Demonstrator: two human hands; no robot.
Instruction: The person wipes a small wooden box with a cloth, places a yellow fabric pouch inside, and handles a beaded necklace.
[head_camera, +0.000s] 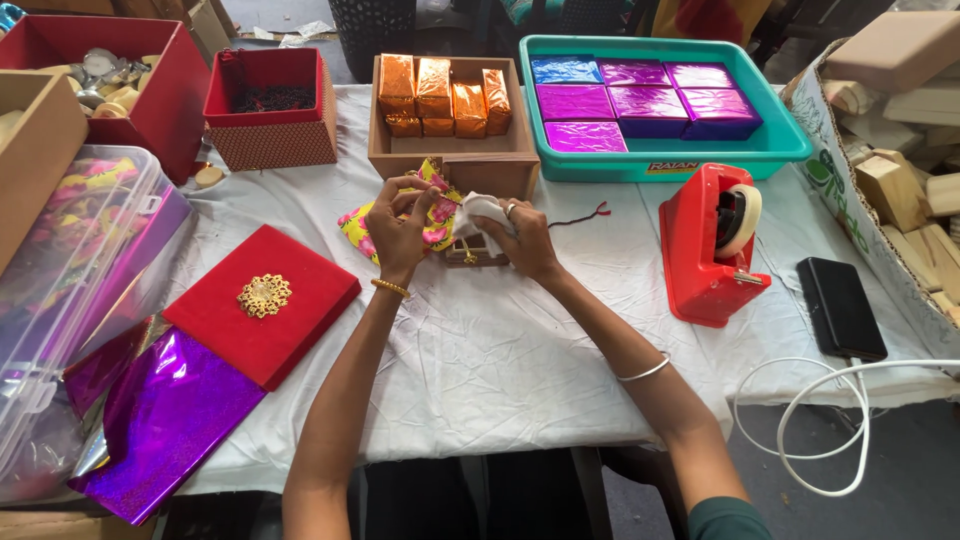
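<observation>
- Purple foil (160, 420): two shiny sheets at the near left desk edge, one overlapping the other; thin and slick.
- White cable (815, 420): one, looping off the near right edge.
- Red lid (262, 305): one flat velvet square with a gold brooch at its middle, lying partly on the foil.
- Phone (840, 307): one, dark, flat on the desk (500, 350) at the right.
- Tape dispenser (712, 245): one, red, with a single roll.
- Left hand (398, 225): fingers pinched on the floral pouch (435, 215), a yellow and pink fabric bag held just above the desk in front of the wooden box. It looks light, soft and limp; it is best held by its top edge, near the drawstring.
- Right hand (515, 240): closed on a white cloth (478, 210), also soft and light, bunched against the pouch. One ring, one bangle on each wrist.
- Small wooden item (475, 252): partly hidden beneath the hands; kind unclear.
- Dark cord (580, 215): one, loose on the desk just right of the hands.
- Clear bin (70, 290): one, at the left, with coloured contents.
- Wooden box (452, 120): one, holding orange foil blocks; four upright can be counted, with smaller ones below.
- Red boxes (270, 105): two, open, far left.
- Teal tray (660, 105): one, holding seven foil-wrapped packets, blue and purple.
</observation>
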